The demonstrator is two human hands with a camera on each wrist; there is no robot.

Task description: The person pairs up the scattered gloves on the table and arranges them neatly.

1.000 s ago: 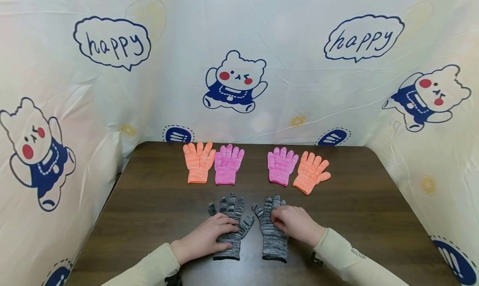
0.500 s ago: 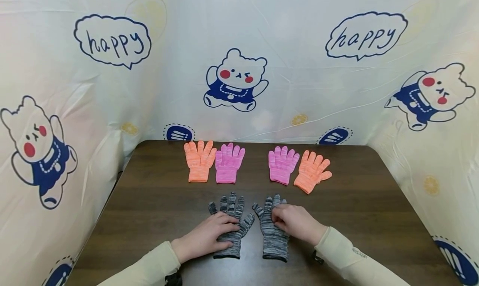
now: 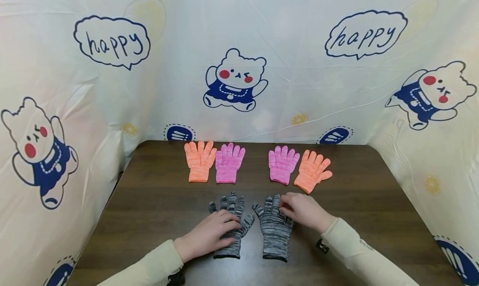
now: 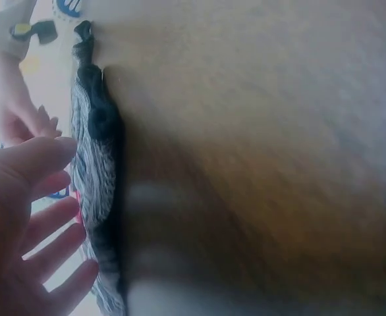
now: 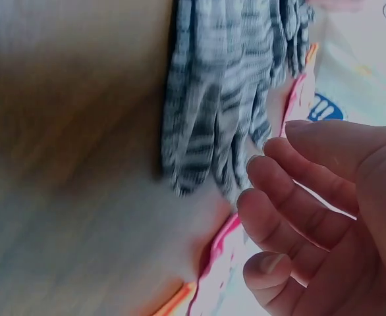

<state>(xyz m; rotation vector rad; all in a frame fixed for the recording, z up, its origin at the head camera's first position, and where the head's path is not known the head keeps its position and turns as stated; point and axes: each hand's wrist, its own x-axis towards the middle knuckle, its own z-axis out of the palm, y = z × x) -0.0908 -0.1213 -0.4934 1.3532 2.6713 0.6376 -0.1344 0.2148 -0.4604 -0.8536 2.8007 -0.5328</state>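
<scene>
Two grey striped knit gloves lie flat with fingers pointing away. Over the left grey glove my left hand is spread, covering part of its palm. In the left wrist view the left hand's fingers are apart, tips right at the knit edge. At the upper right of the right grey glove is my right hand, overlapping its outer finger ends. The right wrist view shows that hand's fingers loosely bent, nothing between them, beside the glove's fingertips.
Along the far edge of the brown table lie an orange glove and a pink glove on the left. A second pink glove and orange glove lie on the right. A printed curtain surrounds the table.
My right hand has moved up and right, off the middle of the right grey glove, whose outer side now shows wider. My left hand has barely moved.
</scene>
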